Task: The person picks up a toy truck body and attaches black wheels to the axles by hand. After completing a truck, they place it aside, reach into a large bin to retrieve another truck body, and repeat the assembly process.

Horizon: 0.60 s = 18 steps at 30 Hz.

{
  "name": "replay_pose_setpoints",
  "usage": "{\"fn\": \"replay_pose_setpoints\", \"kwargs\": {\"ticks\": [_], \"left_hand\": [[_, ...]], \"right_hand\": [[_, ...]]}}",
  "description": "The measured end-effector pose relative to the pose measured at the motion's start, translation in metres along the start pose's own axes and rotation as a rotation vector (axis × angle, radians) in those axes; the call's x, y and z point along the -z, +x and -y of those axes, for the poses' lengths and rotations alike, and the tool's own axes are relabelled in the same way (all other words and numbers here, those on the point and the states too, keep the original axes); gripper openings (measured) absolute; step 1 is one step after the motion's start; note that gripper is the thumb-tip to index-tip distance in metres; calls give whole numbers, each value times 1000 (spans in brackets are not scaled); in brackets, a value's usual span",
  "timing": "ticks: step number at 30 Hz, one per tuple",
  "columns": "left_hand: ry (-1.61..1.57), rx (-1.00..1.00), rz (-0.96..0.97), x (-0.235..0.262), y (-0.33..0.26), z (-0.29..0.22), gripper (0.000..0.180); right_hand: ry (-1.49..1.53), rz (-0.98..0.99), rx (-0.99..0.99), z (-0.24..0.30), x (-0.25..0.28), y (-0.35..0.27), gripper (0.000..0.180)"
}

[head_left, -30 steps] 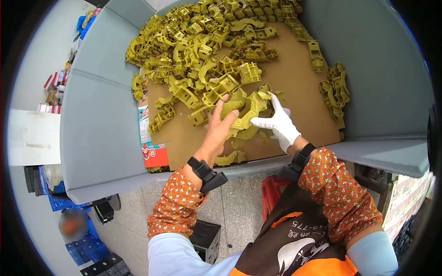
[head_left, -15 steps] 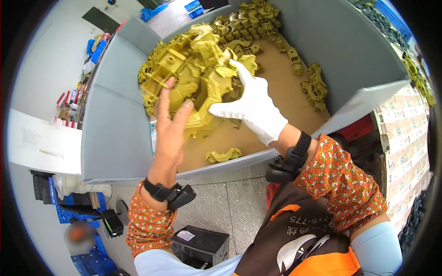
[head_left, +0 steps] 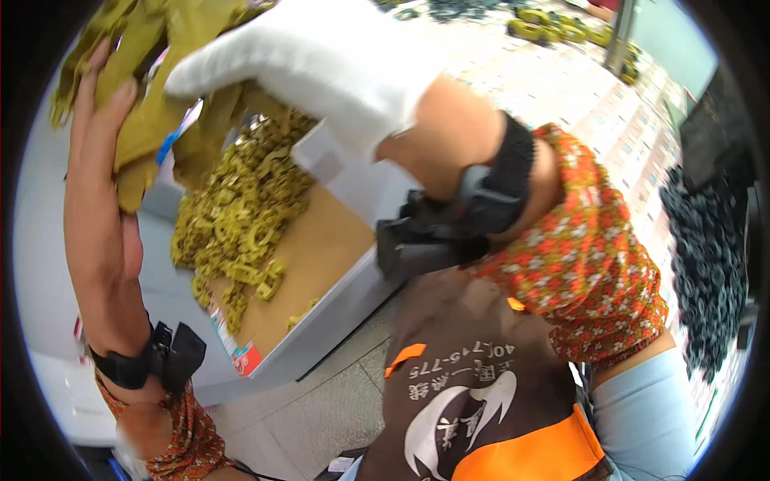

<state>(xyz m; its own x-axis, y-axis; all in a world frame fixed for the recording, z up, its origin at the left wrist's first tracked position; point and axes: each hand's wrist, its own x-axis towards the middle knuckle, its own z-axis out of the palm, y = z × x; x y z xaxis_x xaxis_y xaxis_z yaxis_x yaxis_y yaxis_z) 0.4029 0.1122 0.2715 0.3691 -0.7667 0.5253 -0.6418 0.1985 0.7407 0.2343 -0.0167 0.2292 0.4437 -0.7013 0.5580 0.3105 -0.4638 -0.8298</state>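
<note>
A bundle of olive-yellow moulded parts (head_left: 152,128), with ribs and openings, is held up close at the upper left, partly cut off by the picture's edge. My bare left hand (head_left: 104,176) supports it from the left side, fingers up against the parts. My right hand (head_left: 313,64), in a white glove, grips it from the right; its thumb reaches across the front and its other fingers are hidden. Below and beyond the bundle, many more such parts (head_left: 249,200) lie heaped in a grey-walled box with a brown cardboard bottom (head_left: 333,232).
To the right stands a table (head_left: 513,88) with a patterned, light covering. More olive-yellow parts (head_left: 541,28) lie along its far side. A heap of dark, chain-like pieces (head_left: 706,264) sits at the right edge. Grey floor tiles (head_left: 321,401) show below the box.
Both hands have lifted the bundle up from over the box, closer to me. The view has turned right, so the box sits farther left and more of the table shows.
</note>
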Motion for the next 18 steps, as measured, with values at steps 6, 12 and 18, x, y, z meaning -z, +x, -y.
{"fn": "replay_pose_setpoints", "kwargs": {"ticks": [6,12,18], "left_hand": [[-297,-173,332,-159,26,-1,66],[-17,-45,523,-331,-14,24,73],[-150,-14,881,-431,-48,55,74]], "right_hand": [[-572,183,246,-39,157,-69,49],[-120,-545,-513,-43,216,-164,61],[-219,-760,-658,-94,286,-231,70]]}}
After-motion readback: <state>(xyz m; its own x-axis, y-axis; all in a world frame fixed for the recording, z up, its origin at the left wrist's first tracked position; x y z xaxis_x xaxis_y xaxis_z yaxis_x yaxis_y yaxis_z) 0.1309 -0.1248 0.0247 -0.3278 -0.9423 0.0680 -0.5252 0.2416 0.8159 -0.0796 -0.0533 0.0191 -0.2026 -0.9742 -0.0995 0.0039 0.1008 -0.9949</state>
